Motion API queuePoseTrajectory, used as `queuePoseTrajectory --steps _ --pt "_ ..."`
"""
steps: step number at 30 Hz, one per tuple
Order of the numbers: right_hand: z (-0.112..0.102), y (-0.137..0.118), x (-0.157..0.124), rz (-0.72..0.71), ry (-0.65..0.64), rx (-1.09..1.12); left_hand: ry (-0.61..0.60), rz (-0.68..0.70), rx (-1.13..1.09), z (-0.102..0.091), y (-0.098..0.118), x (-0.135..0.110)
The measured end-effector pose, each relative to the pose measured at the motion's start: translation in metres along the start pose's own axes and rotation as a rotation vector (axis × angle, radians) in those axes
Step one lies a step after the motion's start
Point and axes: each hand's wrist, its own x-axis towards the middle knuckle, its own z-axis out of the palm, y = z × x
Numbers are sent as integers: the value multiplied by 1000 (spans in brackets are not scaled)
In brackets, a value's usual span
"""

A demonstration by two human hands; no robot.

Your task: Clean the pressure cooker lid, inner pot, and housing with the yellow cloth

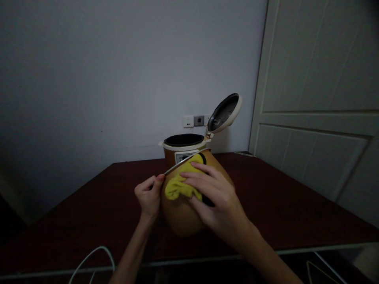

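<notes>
A gold-brown rice cooker inner pot [186, 221] is held tilted above the table's near part, its outer side toward me. My left hand [150, 195] grips the pot's rim at its left, thumb on top. Against the pot's outer wall, my right hand [217, 193] presses a yellow cloth [185, 183] with its fingers bent over it. Behind the pot stands the rice cooker [169, 155], partly covered by it. The cooker's lid [225, 112] is raised and leans to the right, and its dark cavity shows.
The dark red table [97, 201] reaches back to a pale wall [118, 79] with sockets [188, 121] behind the cooker. A white panelled door [314, 98] stands at the right. A white cable [102, 248] loops over the table's front edge at the left.
</notes>
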Motion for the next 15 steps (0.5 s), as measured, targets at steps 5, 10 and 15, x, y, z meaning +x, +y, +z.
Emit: queuePoseTrajectory --steps 5,10,15 --pt "-13 34 7 306 175 109 59 -30 10 -14 -7 -1" --pt "-12 54 5 497 213 116 134 -12 6 -26 0 4" --pt "5 31 4 321 216 117 169 35 54 -30 0 4"
